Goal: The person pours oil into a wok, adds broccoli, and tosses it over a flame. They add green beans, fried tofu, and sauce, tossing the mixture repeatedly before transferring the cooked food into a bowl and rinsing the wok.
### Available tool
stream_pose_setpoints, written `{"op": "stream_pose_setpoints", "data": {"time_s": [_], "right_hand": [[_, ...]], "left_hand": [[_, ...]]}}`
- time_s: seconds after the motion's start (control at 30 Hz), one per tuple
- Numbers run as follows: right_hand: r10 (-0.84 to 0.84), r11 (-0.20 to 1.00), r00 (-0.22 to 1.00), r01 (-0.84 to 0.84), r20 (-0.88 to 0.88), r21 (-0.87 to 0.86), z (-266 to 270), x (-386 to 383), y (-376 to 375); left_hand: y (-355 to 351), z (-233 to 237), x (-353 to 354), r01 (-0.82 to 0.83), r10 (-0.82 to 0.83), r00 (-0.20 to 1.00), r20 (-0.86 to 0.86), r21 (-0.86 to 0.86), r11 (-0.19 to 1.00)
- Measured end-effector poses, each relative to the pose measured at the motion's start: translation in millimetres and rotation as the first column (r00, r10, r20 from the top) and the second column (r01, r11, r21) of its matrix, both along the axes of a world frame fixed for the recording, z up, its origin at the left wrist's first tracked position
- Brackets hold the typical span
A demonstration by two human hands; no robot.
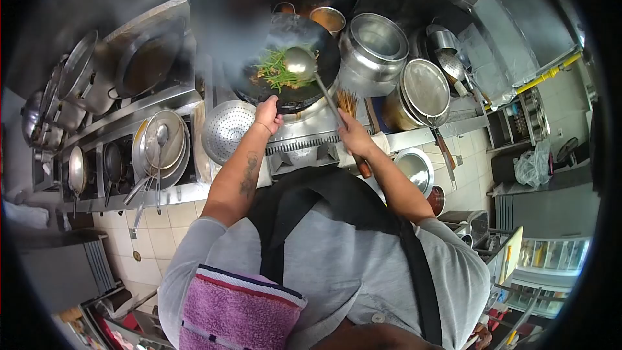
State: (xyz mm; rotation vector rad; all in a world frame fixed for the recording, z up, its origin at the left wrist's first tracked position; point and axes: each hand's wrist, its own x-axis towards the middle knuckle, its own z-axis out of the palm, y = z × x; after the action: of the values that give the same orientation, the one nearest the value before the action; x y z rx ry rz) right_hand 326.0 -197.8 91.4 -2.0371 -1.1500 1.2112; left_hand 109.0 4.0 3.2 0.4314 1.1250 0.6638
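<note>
A dark wok (pixel 299 97) sits on the burner in front of me, with green stalk vegetables (pixel 275 72) and small browned bits inside. My left hand (pixel 269 115) is closed at the wok's near rim, thumb upward; what exactly the fingers wrap round there is hidden. My right hand (pixel 354 135) grips the long handle of a metal ladle (pixel 300 61), whose wooden end sticks out below the fist. The ladle's bowl is over the vegetables, rounded side up. Steam hides the wok's far left side.
Left of the wok lies a perforated metal strainer (pixel 228 132). A bamboo brush (pixel 348 101) stands by my right hand. A large metal pot (pixel 378 39) and a strainer-topped pot (pixel 425 87) are to the right. Stacked pans (pixel 165 139) rest farther left.
</note>
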Motion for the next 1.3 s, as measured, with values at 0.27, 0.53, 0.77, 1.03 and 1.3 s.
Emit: {"op": "stream_pose_setpoints", "data": {"time_s": [0.27, 0.53, 0.77, 1.03, 1.3], "right_hand": [[0.535, 0.827, 0.816, -0.559, 0.221, 0.061, 143.6, 33.9, -93.0], [0.241, 0.920, 0.776, -0.374, 0.583, 0.118, 5.2, 14.3, -2.4], [0.534, 0.769, 0.678, -0.638, 0.505, 0.043, 73.1, 69.8, -38.7], [0.343, 0.893, 0.759, -0.447, 0.553, 0.059, 55.8, 28.9, -32.2], [0.363, 0.925, 0.802, -0.371, 0.474, -0.080, 38.1, 10.1, -12.1]], "left_hand": [[-81.5, 111.7, -42.2, -0.050, 0.054, 0.993, 0.106, -0.041, 0.998], [-104.5, -8.9, -54.4, -0.015, 0.009, 1.000, 0.028, 0.225, 0.974], [-79.6, 73.2, -39.8, -0.034, 0.023, 0.995, 0.101, 0.104, 0.994], [-125.7, 55.0, -64.2, -0.001, -0.019, 0.998, 0.061, 0.320, 0.948], [-61.5, 20.7, -43.2, 0.040, -0.042, 0.992, 0.117, 0.014, 0.999]]}}
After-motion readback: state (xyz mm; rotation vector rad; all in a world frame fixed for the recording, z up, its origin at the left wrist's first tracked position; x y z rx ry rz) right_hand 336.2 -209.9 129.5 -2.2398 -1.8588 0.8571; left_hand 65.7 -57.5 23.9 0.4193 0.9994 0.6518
